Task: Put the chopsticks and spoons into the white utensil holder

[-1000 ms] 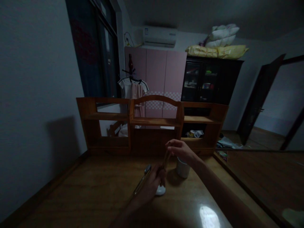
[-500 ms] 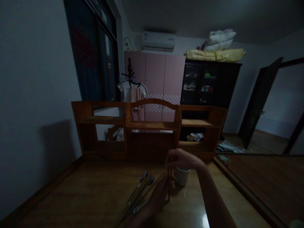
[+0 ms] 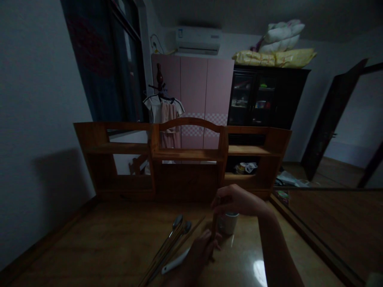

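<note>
In the head view my right hand [image 3: 236, 201] is bent down from above, its fingers pinched on the top of some slim brown sticks [image 3: 214, 225] that stand nearly upright. Lower down, my left hand [image 3: 199, 251] closes around the same sticks, whose bottom end shows just below it. A white cup [image 3: 230, 224] stands right behind and beside the sticks, partly hidden by my right hand. Left of my left hand lie two long metal spoons [image 3: 177, 221], thin sticks [image 3: 194, 227] and a white handle [image 3: 175, 263], partly covered by that hand.
A wooden shelf unit [image 3: 188, 154] runs along the far edge of the glossy wooden tabletop [image 3: 89, 239]. A wall [image 3: 36, 191] bounds the left side, and a raised wooden edge [image 3: 299, 231] the right. The room is dim.
The view has shifted slightly. My right hand stays on top of the sticks, and my left hand has slid a little lower along them. More of the white handle shows.
</note>
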`<state>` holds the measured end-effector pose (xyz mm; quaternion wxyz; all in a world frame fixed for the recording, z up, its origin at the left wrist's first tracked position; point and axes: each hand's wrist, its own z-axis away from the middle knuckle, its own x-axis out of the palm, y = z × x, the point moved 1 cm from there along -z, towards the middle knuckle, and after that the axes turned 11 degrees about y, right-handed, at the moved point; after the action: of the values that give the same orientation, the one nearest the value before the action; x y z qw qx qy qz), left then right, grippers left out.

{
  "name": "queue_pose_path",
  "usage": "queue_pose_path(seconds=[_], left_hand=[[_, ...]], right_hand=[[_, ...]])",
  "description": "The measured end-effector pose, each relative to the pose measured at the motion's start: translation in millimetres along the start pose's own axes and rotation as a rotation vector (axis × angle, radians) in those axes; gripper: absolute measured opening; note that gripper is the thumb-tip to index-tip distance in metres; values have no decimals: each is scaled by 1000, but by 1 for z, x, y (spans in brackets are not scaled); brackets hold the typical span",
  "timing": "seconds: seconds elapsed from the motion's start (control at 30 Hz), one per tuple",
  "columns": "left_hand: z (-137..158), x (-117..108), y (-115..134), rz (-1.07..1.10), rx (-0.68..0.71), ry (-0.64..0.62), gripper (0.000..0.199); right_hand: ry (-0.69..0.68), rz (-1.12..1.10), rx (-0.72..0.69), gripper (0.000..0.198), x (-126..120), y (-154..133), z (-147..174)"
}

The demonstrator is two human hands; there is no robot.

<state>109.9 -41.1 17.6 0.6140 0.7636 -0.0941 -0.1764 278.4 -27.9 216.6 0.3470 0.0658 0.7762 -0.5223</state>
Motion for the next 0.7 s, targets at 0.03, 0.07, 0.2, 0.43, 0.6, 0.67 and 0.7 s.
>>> queue_pose_path(seconds=[0.03,0.07,0.2,0.43,0.6,0.67,0.7], left_hand=[[0,0,-1,5,-16,4,36],[-1,1,-2,12,-46,5,35],[0,5,-5,54,-225,27,33],[3,-3,17,-94,7,91,31],[-6,-38,14,-502,280,348,33],[-11,-52,-4,-691,248,434,25],[-13,-58,-15,-811,225,466,20]], right_hand=[[1,-4,6,26,0,0,-1],[3,-2,8,27,1,1,-2],[39,58,-12,27,3,4,-6],[34,64,-19,27,4,5,-5],[43,102,-18,25,-1,7,-1],[45,105,-4,25,-2,9,-1],[43,101,5,25,-2,9,-1]])
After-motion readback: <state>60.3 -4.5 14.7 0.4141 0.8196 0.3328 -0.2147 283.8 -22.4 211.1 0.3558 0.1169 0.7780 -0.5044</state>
